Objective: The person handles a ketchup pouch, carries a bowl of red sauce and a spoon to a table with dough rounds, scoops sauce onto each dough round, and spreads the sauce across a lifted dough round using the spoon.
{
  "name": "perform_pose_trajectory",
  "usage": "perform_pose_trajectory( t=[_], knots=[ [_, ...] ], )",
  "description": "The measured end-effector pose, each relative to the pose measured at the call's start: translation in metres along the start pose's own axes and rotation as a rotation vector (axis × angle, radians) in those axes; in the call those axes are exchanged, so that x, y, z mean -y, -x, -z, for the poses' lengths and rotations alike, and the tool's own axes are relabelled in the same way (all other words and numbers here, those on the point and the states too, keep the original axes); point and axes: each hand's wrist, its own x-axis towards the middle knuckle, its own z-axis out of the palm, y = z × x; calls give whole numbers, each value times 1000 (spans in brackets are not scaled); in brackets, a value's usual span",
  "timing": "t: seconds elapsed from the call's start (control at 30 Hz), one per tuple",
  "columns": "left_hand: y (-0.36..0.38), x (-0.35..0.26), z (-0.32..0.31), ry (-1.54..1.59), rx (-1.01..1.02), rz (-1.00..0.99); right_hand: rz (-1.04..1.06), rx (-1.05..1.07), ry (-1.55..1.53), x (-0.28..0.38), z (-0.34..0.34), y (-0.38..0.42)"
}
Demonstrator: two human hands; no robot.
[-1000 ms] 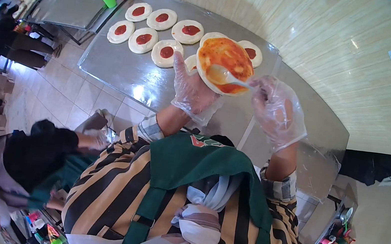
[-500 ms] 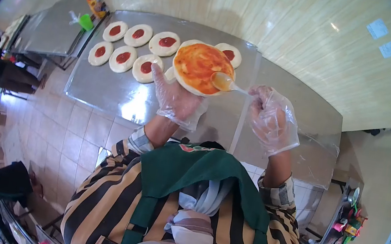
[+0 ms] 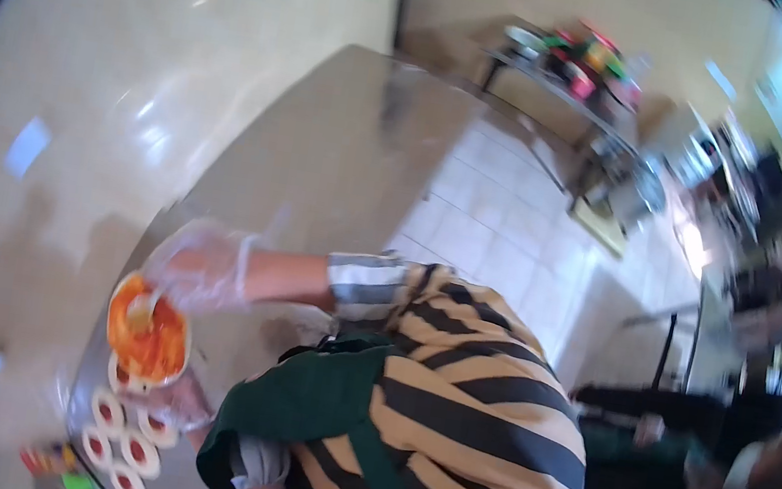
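A round pizza base spread with orange-red sauce is at the left of the view, held up over the metal table. My left hand, in a clear plastic glove, supports it from the near side; its fingers are partly hidden beneath. Gloved too, my right hand grips a spoon, whose bowl rests on or just over the sauce. Several smaller dough rounds with red sauce in their centres lie beside my left hand. Motion blurs both hands.
A green cup and a colourful packet appear at the lower left. Across the tiled floor, a side table bears colourful items. At the right, a person in dark clothes is close behind me. A wall borders the table.
The view has swung sharply to the right, so the table and dough rounds now appear at the left. Both hands keep hold of the pizza base and spoon.
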Motion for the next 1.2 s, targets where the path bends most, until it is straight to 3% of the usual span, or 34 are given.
perform_pose_trajectory(
  t=[0.03,0.13,0.17,0.3,0.37,0.43,0.47,0.5,0.53,0.57,0.7,0.77,0.83,0.93,1.0,1.07,1.2],
  knots=[
    [0,3,-1,-38,4,7,-15,21,-191,6,3,4],
    [-2,3,12,-104,17,20,-166,-33,-196,18,5,21],
    [-4,3,16,-118,19,21,-144,142,170,15,11,21],
    [-24,4,8,-202,-11,38,-283,169,140,-7,58,9],
    [-29,4,17,-201,-4,40,41,-206,134,2,51,19],
    [-19,-4,14,-52,31,88,-137,-64,-49,-2,44,39],
    [-7,-4,1,145,105,189,-280,127,-137,17,66,31],
    [4,-6,-6,312,173,272,-326,248,162,34,82,23],
    [13,-6,-17,431,220,326,-460,293,106,39,86,13],
    [19,-9,-22,239,86,232,-443,270,123,50,93,5],
    [40,-17,-46,512,230,502,-329,236,130,65,84,-9],
    [40,-22,-41,529,189,477,-268,244,157,69,78,-24],
    [44,-29,-35,461,111,503,-330,333,116,75,76,-30],
    [57,-40,-28,526,157,517,-387,338,222,70,69,-40],
    [60,-43,-28,530,145,521,-366,325,204,61,52,-51],
    [61,-43,-23,531,128,527,-301,286,-5,42,32,-52],
    [59,-45,-14,608,173,487,-328,390,49,43,32,-65]
  ],
)
